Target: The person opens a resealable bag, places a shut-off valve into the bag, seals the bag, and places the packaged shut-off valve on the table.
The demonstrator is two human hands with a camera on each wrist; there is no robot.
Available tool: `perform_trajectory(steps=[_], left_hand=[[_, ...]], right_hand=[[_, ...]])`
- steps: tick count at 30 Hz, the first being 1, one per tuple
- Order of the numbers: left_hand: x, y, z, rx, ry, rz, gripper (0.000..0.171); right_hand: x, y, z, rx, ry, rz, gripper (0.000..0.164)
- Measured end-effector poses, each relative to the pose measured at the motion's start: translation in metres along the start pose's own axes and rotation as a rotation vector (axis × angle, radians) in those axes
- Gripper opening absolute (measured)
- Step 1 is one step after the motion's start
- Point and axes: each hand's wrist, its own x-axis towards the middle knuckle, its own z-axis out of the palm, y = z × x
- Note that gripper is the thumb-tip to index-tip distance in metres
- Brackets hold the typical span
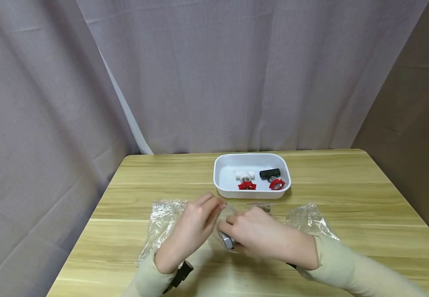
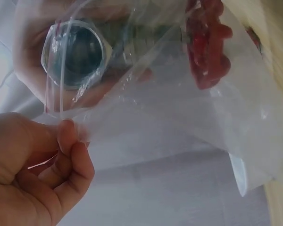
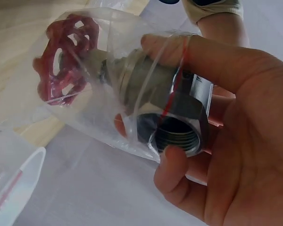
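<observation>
A metal valve with a red handwheel (image 3: 68, 61) lies inside a clear zip bag (image 2: 146, 117). My right hand (image 1: 259, 231) grips the valve by its hexagonal body (image 3: 179, 101), and the thumb tip shows through the film. The threaded opening points out toward the bag's mouth, where a red line runs across. At the bag's edge my left hand (image 2: 42, 165) pinches the film between thumb and forefinger. From the head view, the left hand (image 1: 195, 218) stands just left of the valve's grey end (image 1: 227, 241), and the right hand hides most of the rest.
Behind the hands stands a white tray (image 1: 221, 192) holding a white valve (image 1: 245, 176) and a black valve (image 1: 270, 173), both with red handwheels. Crumpled clear bags lie at the left (image 1: 162, 216) and right (image 1: 309, 218). A small bagged item (image 1: 264, 207) shows behind the right hand.
</observation>
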Motion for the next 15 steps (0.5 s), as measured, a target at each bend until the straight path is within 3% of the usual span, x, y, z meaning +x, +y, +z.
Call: perform_trajectory(steps=[7, 15], left_hand=[[0.006, 0.01, -0.005, -0.012, 0.019, 0.047, 0.007], [0.011, 0.015, -0.007, -0.032, 0.064, 0.079, 0.007]], right_hand=[[-0.007, -0.002, -0.013, -0.06, 0.089, 0.02, 0.04], [-0.012, -0.001, -0.028, -0.011, 0.107, 0.094, 0.058]])
